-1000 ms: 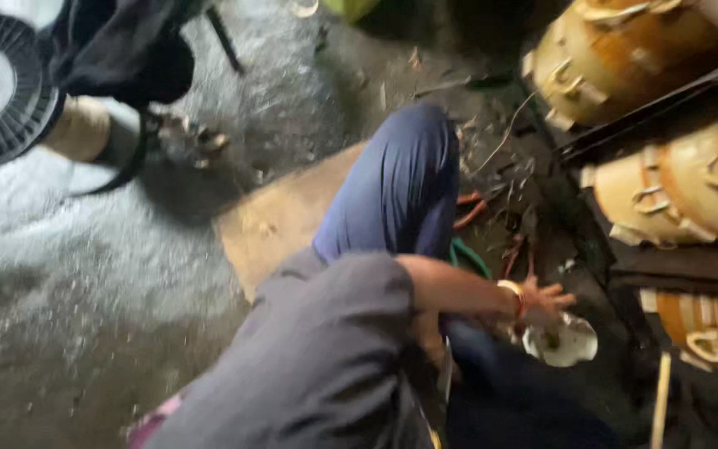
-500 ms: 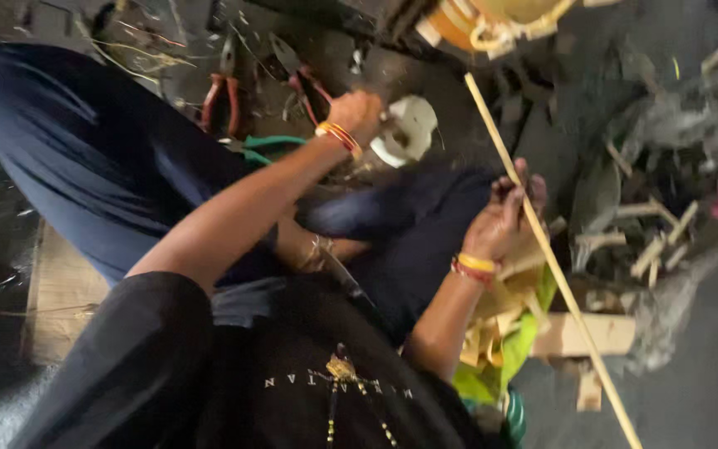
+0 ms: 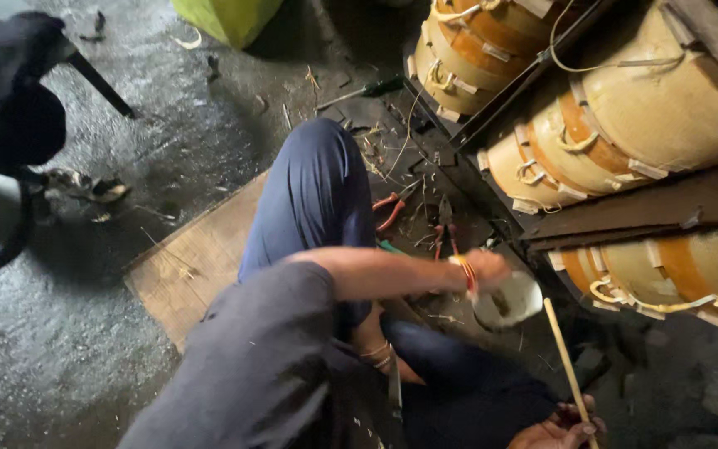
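Observation:
I sit cross-legged on the floor in dark blue trousers. My left hand (image 3: 485,269), with a band at the wrist, reaches out and grips the rim of a small white bowl (image 3: 515,301) on the floor. My right hand (image 3: 560,429) shows only partly at the bottom edge. It holds a thin pale wooden stick (image 3: 565,359) that slants up toward the bowl. What is in the bowl is unclear.
Large coils (image 3: 625,125) wound in yellow and orange tape sit in a dark metal frame to the right. Red-handled pliers (image 3: 389,209), a second pair (image 3: 445,234) and a screwdriver (image 3: 367,88) lie on the littered floor. A wooden board (image 3: 191,268) lies under my leg. Sandals (image 3: 85,188) are at left.
The view has swung from my lap and the scrap pile back toward the coils. My left hand stays at the white bowl and my right hand keeps the stick.

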{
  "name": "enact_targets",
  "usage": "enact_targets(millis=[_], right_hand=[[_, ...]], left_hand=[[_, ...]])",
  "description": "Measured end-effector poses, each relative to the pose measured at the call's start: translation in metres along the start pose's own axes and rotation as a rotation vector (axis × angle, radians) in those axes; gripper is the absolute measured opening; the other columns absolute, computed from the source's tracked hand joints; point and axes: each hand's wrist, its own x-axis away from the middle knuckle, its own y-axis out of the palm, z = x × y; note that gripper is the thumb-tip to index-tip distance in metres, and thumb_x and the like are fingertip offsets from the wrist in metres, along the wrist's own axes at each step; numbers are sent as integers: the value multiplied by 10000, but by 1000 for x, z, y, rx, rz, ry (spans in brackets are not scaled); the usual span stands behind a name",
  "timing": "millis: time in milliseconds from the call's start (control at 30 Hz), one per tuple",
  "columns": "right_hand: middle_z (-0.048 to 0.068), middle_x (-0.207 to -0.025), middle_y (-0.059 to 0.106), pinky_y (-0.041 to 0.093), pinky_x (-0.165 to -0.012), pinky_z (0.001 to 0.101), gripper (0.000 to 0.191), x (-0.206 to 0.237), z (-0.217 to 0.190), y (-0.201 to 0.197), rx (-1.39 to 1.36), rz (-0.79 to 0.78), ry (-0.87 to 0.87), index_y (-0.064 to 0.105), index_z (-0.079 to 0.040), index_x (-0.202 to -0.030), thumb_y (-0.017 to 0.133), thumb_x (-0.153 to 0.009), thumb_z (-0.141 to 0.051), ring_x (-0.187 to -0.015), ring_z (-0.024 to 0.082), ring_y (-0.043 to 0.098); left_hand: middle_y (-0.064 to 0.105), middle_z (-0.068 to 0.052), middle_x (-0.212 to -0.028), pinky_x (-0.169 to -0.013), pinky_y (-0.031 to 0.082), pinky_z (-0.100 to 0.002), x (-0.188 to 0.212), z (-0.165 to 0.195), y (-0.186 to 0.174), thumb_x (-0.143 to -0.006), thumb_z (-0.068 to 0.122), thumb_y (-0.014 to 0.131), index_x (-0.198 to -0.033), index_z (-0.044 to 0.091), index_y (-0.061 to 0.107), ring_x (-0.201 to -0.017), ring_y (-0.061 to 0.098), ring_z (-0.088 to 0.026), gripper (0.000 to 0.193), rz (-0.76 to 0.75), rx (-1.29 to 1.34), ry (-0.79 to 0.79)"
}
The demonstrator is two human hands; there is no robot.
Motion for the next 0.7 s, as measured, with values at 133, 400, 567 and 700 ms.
enact_targets(millis=[133,400,567,700], right_hand=[[127,-1301,650,532,-946,253,275,-7,8,2,193,-67,-183,596,-62,-1343,513,-1195,-278,-1075,153,632],[137,-1344,641,529,-1033,351,256,-11,9,29,300,-25,-193,613,-50,-1324,581,-1184,-262,-1191,209,621],[142,-1371,636,526,-1088,413,249,-6,-17,33,422,-33,-129,624,-43,-1312,623,-1178,-252,-1264,244,614],[150,-1447,602,461,-1217,488,244,-9,-39,26,161,53,166,616,-39,-1284,638,-1138,-233,-1382,276,565]], left_hand=[[775,-104,-951,-704,626,-405,36,-62,-92,-906,337,645,-969,136,796,-865,770,-303,259,24,-128,-218],[705,-239,-806,-583,589,-463,213,-258,-283,-831,135,695,-804,74,774,-720,727,-402,103,730,-420,-587],[687,-185,-655,-489,543,-470,310,-378,-274,-942,215,681,-769,62,742,-600,718,-337,239,962,-246,-957],[724,-217,-846,-666,568,-517,378,-404,-231,-848,114,703,-923,24,760,-758,711,-414,131,965,-398,-937]])
